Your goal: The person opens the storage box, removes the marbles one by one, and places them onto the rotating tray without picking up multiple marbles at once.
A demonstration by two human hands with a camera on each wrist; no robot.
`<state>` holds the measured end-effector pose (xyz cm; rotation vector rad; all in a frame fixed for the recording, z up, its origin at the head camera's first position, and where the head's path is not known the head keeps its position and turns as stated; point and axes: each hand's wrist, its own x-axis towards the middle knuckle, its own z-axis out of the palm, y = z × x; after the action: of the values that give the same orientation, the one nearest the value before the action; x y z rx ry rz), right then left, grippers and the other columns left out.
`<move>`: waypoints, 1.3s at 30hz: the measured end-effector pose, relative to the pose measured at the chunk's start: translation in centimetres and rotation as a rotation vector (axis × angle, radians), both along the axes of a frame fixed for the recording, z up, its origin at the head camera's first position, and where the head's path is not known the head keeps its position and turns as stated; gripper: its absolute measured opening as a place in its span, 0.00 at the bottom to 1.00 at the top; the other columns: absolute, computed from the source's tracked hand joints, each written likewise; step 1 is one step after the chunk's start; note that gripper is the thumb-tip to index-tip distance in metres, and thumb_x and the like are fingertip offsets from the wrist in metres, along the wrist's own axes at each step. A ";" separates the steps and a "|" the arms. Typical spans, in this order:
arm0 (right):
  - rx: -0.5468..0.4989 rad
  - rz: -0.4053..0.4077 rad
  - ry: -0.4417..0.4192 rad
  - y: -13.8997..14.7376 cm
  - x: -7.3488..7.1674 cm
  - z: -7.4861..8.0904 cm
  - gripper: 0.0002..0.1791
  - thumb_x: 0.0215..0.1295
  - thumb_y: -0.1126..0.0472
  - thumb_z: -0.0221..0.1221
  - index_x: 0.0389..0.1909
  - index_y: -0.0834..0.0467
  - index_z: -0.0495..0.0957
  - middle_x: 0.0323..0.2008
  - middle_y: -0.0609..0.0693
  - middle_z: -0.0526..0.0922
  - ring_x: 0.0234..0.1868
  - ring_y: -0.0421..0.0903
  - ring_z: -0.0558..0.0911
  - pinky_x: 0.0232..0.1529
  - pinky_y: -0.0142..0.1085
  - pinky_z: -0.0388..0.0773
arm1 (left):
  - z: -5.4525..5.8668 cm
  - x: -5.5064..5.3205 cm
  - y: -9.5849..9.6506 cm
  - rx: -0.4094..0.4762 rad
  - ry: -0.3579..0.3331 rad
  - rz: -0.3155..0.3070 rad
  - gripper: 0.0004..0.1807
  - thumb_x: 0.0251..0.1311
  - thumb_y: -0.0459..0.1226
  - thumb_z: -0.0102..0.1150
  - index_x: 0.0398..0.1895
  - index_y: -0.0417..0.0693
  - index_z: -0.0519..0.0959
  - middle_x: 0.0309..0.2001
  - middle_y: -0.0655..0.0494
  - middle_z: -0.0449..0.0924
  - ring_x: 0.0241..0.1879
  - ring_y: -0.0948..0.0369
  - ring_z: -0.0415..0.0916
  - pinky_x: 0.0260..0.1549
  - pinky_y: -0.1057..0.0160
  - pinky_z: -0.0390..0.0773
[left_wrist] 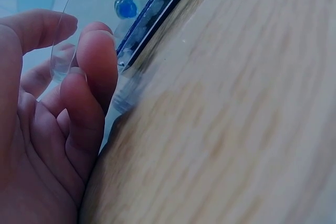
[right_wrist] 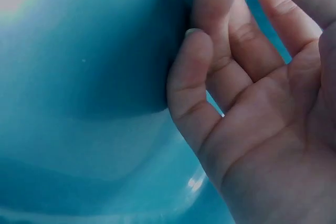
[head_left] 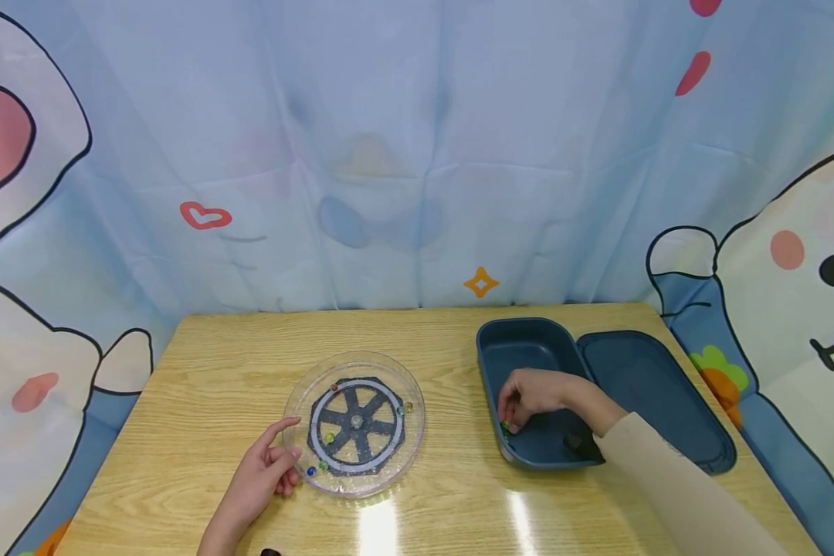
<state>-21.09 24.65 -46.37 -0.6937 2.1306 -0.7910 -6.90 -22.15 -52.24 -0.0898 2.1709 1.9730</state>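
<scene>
A clear round dish (head_left: 406, 463) with several glass marbles in it stands left of centre on the table. My left hand (head_left: 260, 467) holds its left rim, the rim lying between thumb and curled fingers in the left wrist view. Near that hand are a blue marble (head_left: 310, 471) and a green marble (head_left: 323, 466); a yellow-green marble (head_left: 330, 438) lies further in. My right hand (head_left: 531, 398) is down inside a dark blue bin (head_left: 528, 351), fingertips pinching something small and green (head_left: 506, 425) by the left wall. In the right wrist view, the curled fingers (right_wrist: 191, 72) hide what they hold.
A dark wheel-shaped pattern (head_left: 357, 422) shows through the dish. The flat blue lid (head_left: 660, 394) lies right of the bin, under the right sleeve (head_left: 674, 479). Behind the wooden table (head_left: 215, 371) hangs a printed cloth (head_left: 361, 193).
</scene>
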 end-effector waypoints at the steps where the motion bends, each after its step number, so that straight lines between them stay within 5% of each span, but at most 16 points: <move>1: -0.007 0.000 -0.004 0.1 0.0 0.1 0.06 0.54 0.68 0.72 0.32 0.57 0.86 0.29 0.47 0.85 0.31 0.45 0.83 0.34 0.36 0.80 | 0.0 0.0 0.0 -0.001 -0.001 -0.001 0.29 0.70 0.32 0.56 0.73 0.48 0.63 0.22 0.45 0.77 0.16 0.60 0.73 0.17 0.63 0.78; 22: -0.191 -0.135 0.110 2.2 0.5 2.7 0.10 0.63 0.62 0.67 0.42 0.63 0.83 0.37 0.53 0.85 0.39 0.57 0.84 0.40 0.41 0.82 | -0.2 -0.2 -0.1 0.006 -0.030 -0.007 0.30 0.70 0.34 0.57 0.73 0.51 0.62 0.23 0.44 0.76 0.16 0.59 0.72 0.18 0.63 0.78; 27: -0.244 -0.185 0.155 1.7 1.5 3.5 0.11 0.65 0.61 0.66 0.43 0.64 0.82 0.38 0.54 0.85 0.40 0.62 0.83 0.41 0.42 0.82 | -0.1 -0.1 -0.1 0.005 -0.035 -0.004 0.30 0.70 0.34 0.57 0.73 0.50 0.62 0.22 0.44 0.76 0.16 0.59 0.73 0.18 0.63 0.78; 39: -0.351 -0.226 0.262 -1.7 3.7 5.4 0.10 0.68 0.59 0.64 0.46 0.59 0.82 0.39 0.51 0.83 0.39 0.56 0.82 0.39 0.39 0.81 | 0.0 -0.1 -0.2 -0.003 -0.016 -0.007 0.30 0.70 0.34 0.57 0.73 0.49 0.62 0.22 0.46 0.76 0.16 0.60 0.73 0.18 0.64 0.79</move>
<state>-17.41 22.96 -40.99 -0.7793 2.3593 -1.2789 -6.95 -22.33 -52.24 -0.0977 2.1613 1.9592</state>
